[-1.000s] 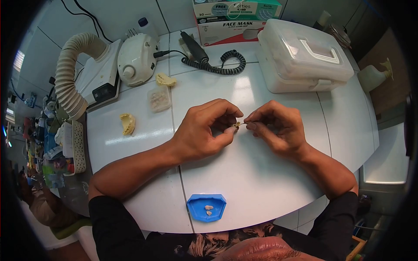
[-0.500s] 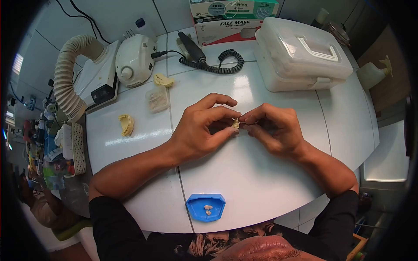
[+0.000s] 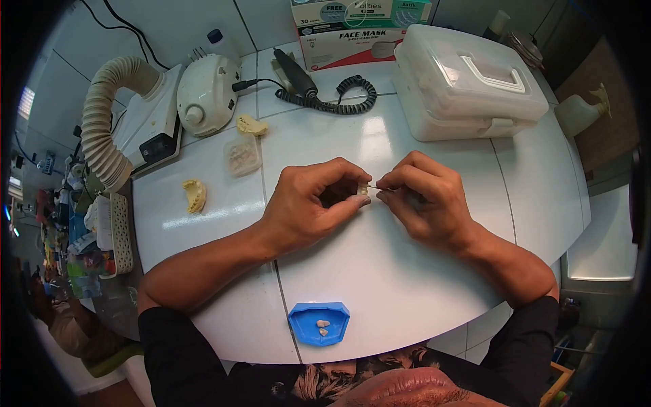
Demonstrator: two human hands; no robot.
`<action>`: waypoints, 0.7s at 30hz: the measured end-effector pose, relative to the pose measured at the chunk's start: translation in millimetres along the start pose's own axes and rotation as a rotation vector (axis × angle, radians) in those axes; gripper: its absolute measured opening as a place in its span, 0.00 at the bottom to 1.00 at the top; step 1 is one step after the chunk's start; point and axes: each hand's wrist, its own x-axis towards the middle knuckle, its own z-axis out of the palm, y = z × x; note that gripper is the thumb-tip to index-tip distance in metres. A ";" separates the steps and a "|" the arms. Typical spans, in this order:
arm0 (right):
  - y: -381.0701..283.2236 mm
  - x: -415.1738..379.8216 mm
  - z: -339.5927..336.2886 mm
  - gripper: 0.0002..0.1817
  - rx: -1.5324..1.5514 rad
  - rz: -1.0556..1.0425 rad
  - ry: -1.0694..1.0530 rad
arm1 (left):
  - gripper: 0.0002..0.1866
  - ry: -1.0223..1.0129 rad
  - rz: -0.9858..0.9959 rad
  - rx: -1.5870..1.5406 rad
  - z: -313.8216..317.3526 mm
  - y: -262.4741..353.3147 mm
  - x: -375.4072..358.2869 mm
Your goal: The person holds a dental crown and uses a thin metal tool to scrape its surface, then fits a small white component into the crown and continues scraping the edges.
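Note:
Over the middle of the table, my left hand point(image 3: 313, 197) pinches a small cream tooth-like piece point(image 3: 363, 191) between thumb and fingers. Facing it, my right hand point(image 3: 428, 200) grips a thin dark wire-like tool point(image 3: 372, 187) in its fingertips. The tool's tip reaches to the side of the piece, and most of its length is hidden in the right hand. Two yellowish dental plaster casts lie beyond my left hand, one cast point(image 3: 194, 196) at the left and another cast point(image 3: 251, 125) behind a clear small box point(image 3: 243, 157).
Close to me is a blue dish point(image 3: 298, 316) with small tooth-like bits. At the back stand a white control unit point(image 3: 206, 95), a black handpiece point(image 3: 296, 72) with coiled cord, mask boxes point(image 3: 352, 49) and a white case point(image 3: 468, 85). A ribbed hose point(image 3: 102, 129) arches at left.
My left fingers, raised and spread before, have curled down around the piece. My right fingertips have drawn slightly away from it, so the thin tool shows between the hands.

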 end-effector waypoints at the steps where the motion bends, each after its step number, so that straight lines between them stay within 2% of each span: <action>1: 0.2 0.0 0.0 0.08 0.005 0.003 -0.006 | 0.13 0.001 -0.001 0.006 -0.1 1.7 0.3; 21: 1.9 -0.2 -1.5 0.07 0.012 -0.022 -0.030 | 0.09 -0.070 -0.014 -0.045 -2.6 2.4 1.2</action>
